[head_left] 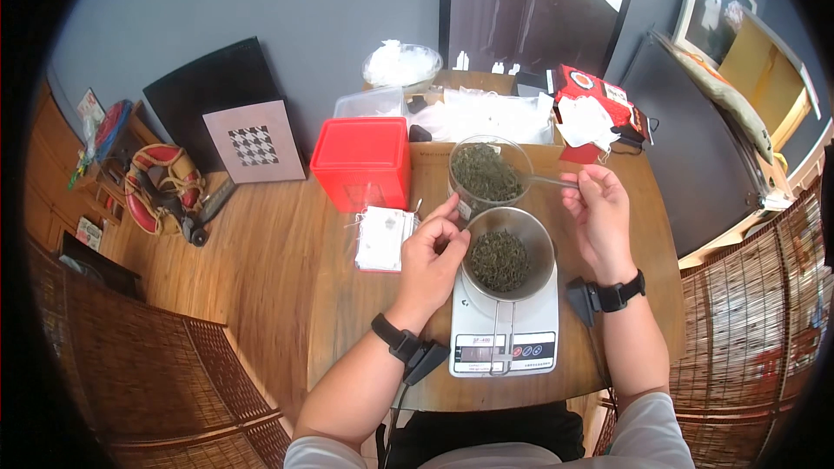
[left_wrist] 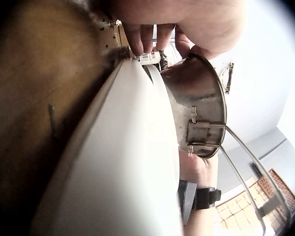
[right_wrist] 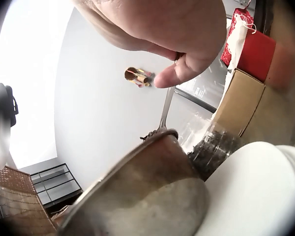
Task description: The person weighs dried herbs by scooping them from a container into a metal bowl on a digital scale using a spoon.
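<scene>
My right hand [head_left: 599, 213] pinches the handle of a metal spoon [head_left: 553, 181] between thumb and fingers. In the right wrist view, dark dried leaves sit at the spoon's lower end, just above the pan's rim. A small metal pan [head_left: 542, 274] with a wire handle holds dried green leaves [head_left: 498, 262] and stands on a white kitchen scale [head_left: 463, 321]. Behind it is a clear plastic jar [head_left: 462, 195] of similar leaves. My left hand [head_left: 430, 260] has its thumb at the pan's left rim and its fingers reaching to the jar's labelled side.
Left of the jar stands a red box [head_left: 360, 161], with white packets [head_left: 382, 239] in front. A cardboard box [head_left: 426, 156] of white packaging lies behind the jar. At the back right is a red package [head_left: 595, 91]. The wooden table [head_left: 347, 313] ends close to my body.
</scene>
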Demonstrator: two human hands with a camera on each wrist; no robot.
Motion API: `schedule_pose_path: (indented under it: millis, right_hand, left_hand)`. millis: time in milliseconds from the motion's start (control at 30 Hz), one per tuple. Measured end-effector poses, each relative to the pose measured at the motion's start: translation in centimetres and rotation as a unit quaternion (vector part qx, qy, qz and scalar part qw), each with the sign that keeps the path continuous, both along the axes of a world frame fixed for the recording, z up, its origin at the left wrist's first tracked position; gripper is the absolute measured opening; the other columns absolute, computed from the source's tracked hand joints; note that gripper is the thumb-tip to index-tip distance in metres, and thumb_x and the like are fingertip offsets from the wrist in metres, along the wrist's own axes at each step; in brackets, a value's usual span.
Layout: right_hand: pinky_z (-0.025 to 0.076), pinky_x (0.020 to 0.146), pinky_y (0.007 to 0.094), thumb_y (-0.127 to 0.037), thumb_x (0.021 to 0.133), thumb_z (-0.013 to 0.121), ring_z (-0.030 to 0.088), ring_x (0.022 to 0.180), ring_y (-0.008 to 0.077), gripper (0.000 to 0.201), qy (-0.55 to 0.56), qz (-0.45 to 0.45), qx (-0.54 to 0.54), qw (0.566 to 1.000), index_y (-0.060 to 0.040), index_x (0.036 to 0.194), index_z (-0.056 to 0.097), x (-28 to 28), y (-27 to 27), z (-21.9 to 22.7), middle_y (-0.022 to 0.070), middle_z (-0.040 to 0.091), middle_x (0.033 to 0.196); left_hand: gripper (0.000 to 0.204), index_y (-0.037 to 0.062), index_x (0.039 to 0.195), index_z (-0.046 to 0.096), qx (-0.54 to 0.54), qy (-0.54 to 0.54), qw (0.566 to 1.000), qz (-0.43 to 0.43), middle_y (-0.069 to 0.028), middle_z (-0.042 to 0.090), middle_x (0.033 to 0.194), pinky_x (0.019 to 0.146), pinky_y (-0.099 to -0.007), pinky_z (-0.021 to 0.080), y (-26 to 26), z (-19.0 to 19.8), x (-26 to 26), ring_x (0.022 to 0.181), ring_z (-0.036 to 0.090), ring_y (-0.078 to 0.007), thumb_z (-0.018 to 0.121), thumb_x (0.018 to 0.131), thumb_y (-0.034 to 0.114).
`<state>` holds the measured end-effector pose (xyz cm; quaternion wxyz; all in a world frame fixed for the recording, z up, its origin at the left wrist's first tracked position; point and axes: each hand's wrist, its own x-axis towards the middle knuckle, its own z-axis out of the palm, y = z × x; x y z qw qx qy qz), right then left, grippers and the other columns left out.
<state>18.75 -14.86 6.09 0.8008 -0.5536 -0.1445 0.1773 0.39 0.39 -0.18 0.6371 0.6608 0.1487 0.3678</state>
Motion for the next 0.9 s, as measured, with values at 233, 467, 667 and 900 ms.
schedule_pose_path:
  millis: [233,467,667,900]
  right_hand:
    - [0.054,0.065,0.024,-0.005,0.101,0.053,0.064,0.07,0.0126,0.01,-0.023,0.069,0.01,0.997,-0.004,0.111,0.051,-1.8,-4.1,0.4,0.0157,0.069,0.097]
    - [0.052,0.07,0.024,0.002,0.099,0.05,0.063,0.076,0.0118,0.01,-0.249,0.06,-0.062,0.965,-0.0015,0.108,0.053,-3.7,-5.6,1.5,0.0144,0.069,0.098]
    - [0.053,0.074,0.0245,0.008,0.096,0.051,0.064,0.08,0.0122,0.011,-0.409,0.083,-0.135,0.899,0.0029,0.102,0.057,-5.7,-5.6,3.7,0.0132,0.07,0.097]
    - [0.053,0.072,0.0245,0.005,0.096,0.052,0.066,0.077,0.0137,0.01,-0.413,0.056,-0.131,0.899,0.0025,0.101,0.06,-4.9,-4.0,5.7,0.0124,0.071,0.094]
  left_hand:
    - [0.015,-0.0003,0.078,0.055,0.001,-0.006,1.0,-0.001,-0.0261,0.053,0.141,0.088,-0.0312,0.048,-0.1,0.2,0.0,0.116,0.061,-0.022,0.065,0.089,0.002]
    - [0.015,0.0003,0.077,0.055,-0.01,-0.011,1.0,-0.001,-0.0272,0.053,0.14,0.093,-0.0345,0.047,-0.1,-0.1,0.1,0.122,0.059,-0.0264,0.064,0.089,0.001]
    - [0.015,0.0003,0.077,0.055,-0.001,-0.006,1.0,-0.001,-0.0279,0.053,0.14,0.093,-0.0343,0.047,0.0,0.2,0.0,0.124,0.058,-0.0265,0.065,0.088,0.002]
    - [0.016,0.0005,0.076,0.055,-0.01,-0.008,1.0,-0.004,-0.0273,0.053,0.14,0.093,-0.0341,0.047,-0.1,0.2,0.1,0.124,0.058,-0.0258,0.065,0.089,0.003]
